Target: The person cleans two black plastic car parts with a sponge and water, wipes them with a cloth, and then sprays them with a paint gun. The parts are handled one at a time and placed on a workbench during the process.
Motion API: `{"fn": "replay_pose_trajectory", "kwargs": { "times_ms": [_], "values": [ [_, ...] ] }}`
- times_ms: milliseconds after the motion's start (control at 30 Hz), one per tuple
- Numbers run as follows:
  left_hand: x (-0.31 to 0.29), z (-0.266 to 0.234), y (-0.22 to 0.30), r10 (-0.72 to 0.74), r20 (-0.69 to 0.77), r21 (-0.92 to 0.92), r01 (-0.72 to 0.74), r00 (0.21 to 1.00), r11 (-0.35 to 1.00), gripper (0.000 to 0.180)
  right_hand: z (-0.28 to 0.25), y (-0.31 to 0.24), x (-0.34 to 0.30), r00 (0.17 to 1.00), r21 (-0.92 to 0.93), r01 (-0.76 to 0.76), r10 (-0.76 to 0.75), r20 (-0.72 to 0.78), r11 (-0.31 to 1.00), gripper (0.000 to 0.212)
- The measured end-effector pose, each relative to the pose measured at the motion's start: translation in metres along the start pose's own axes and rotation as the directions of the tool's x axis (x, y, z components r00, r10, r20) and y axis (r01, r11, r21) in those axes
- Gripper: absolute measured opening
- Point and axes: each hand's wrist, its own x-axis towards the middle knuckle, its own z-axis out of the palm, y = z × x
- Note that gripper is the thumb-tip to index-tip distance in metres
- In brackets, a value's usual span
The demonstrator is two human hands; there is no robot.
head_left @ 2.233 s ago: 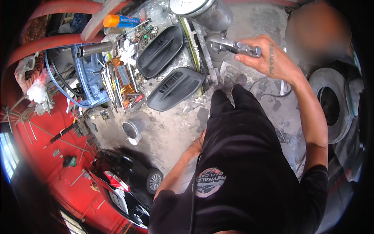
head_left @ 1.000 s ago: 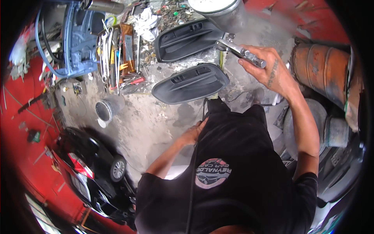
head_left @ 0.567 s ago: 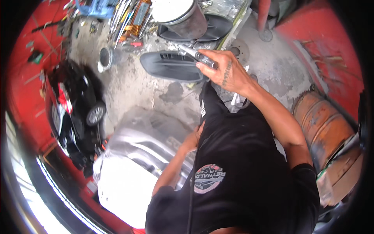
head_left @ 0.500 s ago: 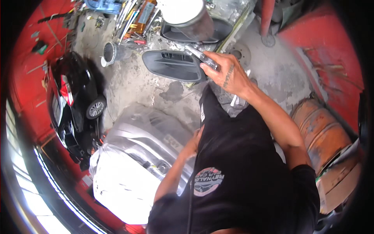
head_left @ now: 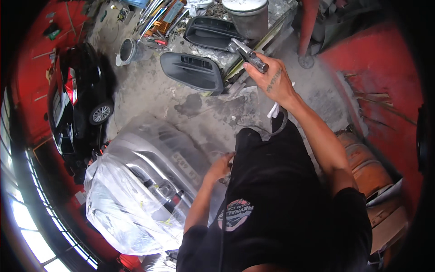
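My right hand (head_left: 273,81) is closed round a metal spray gun (head_left: 248,55). A grey cup with a white lid (head_left: 249,20) sits at the gun's far end. Just left of the gun lies a dark grey oval plastic trim piece (head_left: 190,75) with a slatted recess. Partly behind the cup is a second trim piece of similar shape (head_left: 208,31). A dark hose (head_left: 282,124) curves below my right wrist, beside a white scrap (head_left: 273,110). My left hand (head_left: 220,167) hangs low by my thigh, fingers curled; anything in them is hidden.
Beside my left arm stands a grey car under clear plastic sheeting (head_left: 136,204). Further left is a black car (head_left: 84,90). A bucket (head_left: 128,50) and several hand tools (head_left: 158,22) lie on the far floor. Orange drum (head_left: 367,158) and red post (head_left: 310,27) stand at right.
My right hand has moved the spray gun and its cup rightward, away from the nearer trim piece. The view has shifted, and more of the second trim piece shows.
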Motion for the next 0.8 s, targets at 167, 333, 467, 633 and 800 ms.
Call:
{"fn": "replay_pose_trajectory", "kwargs": {
  "times_ms": [167,333,467,633,800],
  "values": [
    [0.064,-0.036,0.085,0.103,-0.51,-0.308,-0.294,0.854,0.905,0.035,0.012,-0.02,0.005,0.999,0.149,0.015,-0.009,-0.04,0.989,0.033],
    [0.108,-0.074,0.162,0.009,-0.686,-0.687,-0.652,0.728,0.321,0.028,0.026,-0.045,-0.001,0.994,0.218,-0.022,0.045,-0.101,0.976,0.032],
    [0.13,-0.09,0.181,0.134,-0.665,-0.744,-0.668,0.735,-0.025,0.023,0.023,-0.063,0.0,0.995,0.192,-0.057,0.072,-0.072,0.98,0.033],
    [0.144,-0.093,0.201,0.213,-0.608,-0.789,-0.553,0.765,-0.265,0.018,0.01,-0.068,0.009,0.997,0.17,-0.066,0.073,-0.034,0.983,0.032],
    [0.175,-0.094,0.236,0.118,-0.623,-0.762,-0.566,0.774,-0.314,0.017,-0.02,-0.057,0.045,0.992,0.166,-0.1,0.085,0.093,0.981,0.028]
  ]
}}
